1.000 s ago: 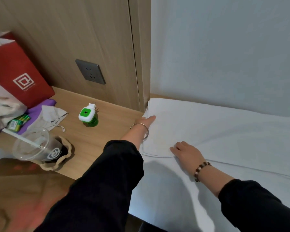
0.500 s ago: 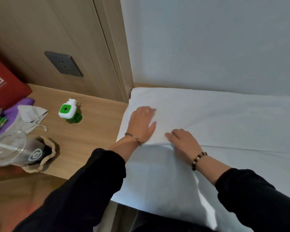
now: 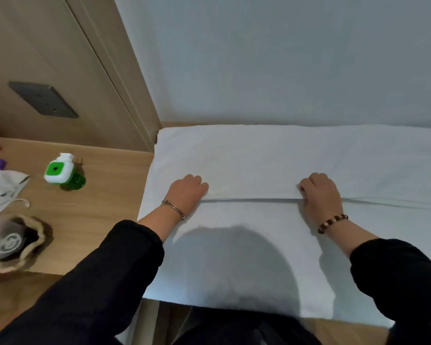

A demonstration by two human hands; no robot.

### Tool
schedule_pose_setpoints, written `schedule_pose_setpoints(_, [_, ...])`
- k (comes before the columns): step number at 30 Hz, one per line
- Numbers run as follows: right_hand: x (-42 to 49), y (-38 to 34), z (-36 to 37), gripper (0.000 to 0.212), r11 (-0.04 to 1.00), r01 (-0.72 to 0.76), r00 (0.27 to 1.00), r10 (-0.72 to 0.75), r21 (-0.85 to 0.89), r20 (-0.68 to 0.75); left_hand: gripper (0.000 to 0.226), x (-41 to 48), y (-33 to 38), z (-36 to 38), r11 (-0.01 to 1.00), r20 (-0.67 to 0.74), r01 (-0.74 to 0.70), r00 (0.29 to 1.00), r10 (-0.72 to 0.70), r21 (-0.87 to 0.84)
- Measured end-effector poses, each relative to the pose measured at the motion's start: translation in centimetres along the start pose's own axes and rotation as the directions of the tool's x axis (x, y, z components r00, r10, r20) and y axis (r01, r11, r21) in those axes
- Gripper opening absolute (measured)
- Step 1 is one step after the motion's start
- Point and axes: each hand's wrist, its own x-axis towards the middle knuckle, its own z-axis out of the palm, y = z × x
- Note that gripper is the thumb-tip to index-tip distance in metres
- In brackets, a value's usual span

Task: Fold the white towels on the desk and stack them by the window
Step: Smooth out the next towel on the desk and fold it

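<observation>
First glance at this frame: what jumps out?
A large white towel covers the right of the desk, one layer folded over. The left hand and right hand sit with curled fingers on that fold edge, set apart. Left of it sits a green-and-white plug-in device.

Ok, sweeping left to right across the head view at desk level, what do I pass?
plastic cup → green-and-white plug-in device → left hand → right hand. Both hands are on the white towel, which spans them, so it has no single place in the order.
</observation>
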Motion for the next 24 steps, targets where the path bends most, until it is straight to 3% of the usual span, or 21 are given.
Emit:
schedule_pose_setpoints(1, [-0.6, 0.2, 0.2, 0.029, 0.998, 0.055, 0.998, -0.056, 0.015, 0.039, 0.033, 0.3, 0.3, 0.2, 0.997, 0.133, 0.078, 0.988, -0.079, 0.011])
schedule_pose_setpoints(3, [-1.8, 0.6, 0.7, 0.027, 0.994, 0.073, 0.983, -0.085, 0.078, 0.165, 0.034, 1.0, 1.1, -0.2, 0.982, 0.412, 0.176, 0.891, -0.191, 0.074])
schedule_pose_setpoints(7, [-1.9, 1.2, 0.5, 0.025, 0.983, -0.032, 0.956, -0.022, 0.179, 0.292, 0.022, 4.1, 2.8, -3.5, 0.991, 0.711, 0.072, 0.691, -0.130, 0.111])
schedule_pose_setpoints(8, [-1.4, 1.4, 0.1, 0.027, 0.971, -0.078, 0.958, 0.011, 0.224, 0.287, 0.026, 5.4, 3.3, -4.2, 0.995, 0.727, 0.075, 0.679, -0.102, 0.069])
schedule_pose_setpoints(9, [-0.7, 1.7, -0.2, 0.027, 0.955, -0.128, 0.960, 0.052, 0.266, 0.274, 0.030, 6.9, 3.7, -4.8, 0.994, 0.690, 0.107, 0.720, -0.082, 0.006])
schedule_pose_setpoints(12, [2.7, 4.1, -0.8, 0.026, 0.952, -0.169, 0.975, 0.124, 0.253, 0.187, 0.031, 11.9, 5.1, -5.9, 0.951, 0.328, 0.239, 0.930, -0.166, -0.196])
schedule_pose_setpoints(13, [4.4, 5.2, -1.0, 0.029, 0.960, -0.176, 0.976, 0.141, 0.219, 0.168, 0.034, 13.8, 5.3, -6.1, 0.943, 0.218, 0.247, 0.956, -0.198, -0.223])
schedule_pose_setpoints(15, [7.9, 7.7, -1.2, 0.037, 0.967, -0.208, 0.968, 0.183, 0.144, 0.171, 0.042, 16.9, 5.0, -6.1, 0.947, 0.139, 0.236, 0.968, -0.209, -0.220])
schedule_pose_setpoints(17, [11.5, 10.5, -1.0, 0.042, 0.973, -0.218, 0.959, 0.200, 0.070, 0.202, 0.045, 19.5, 4.0, -5.3, 0.957, 0.155, 0.227, 0.967, -0.201, -0.178])
schedule_pose_setpoints(20, [15.5, 14.6, -0.1, 0.038, 0.988, -0.151, 0.927, 0.152, -0.031, 0.343, 0.047, 21.7, 1.6, -4.1, 0.937, 0.309, 0.294, 0.923, -0.227, -0.191])
schedule_pose_setpoints(24, [18.7, 17.7, -0.2, 0.055, 0.995, -0.086, 0.753, 0.096, -0.047, 0.651, 0.069, 22.0, -1.0, -4.1, 0.936, 0.432, 0.306, 0.878, -0.206, -0.174])
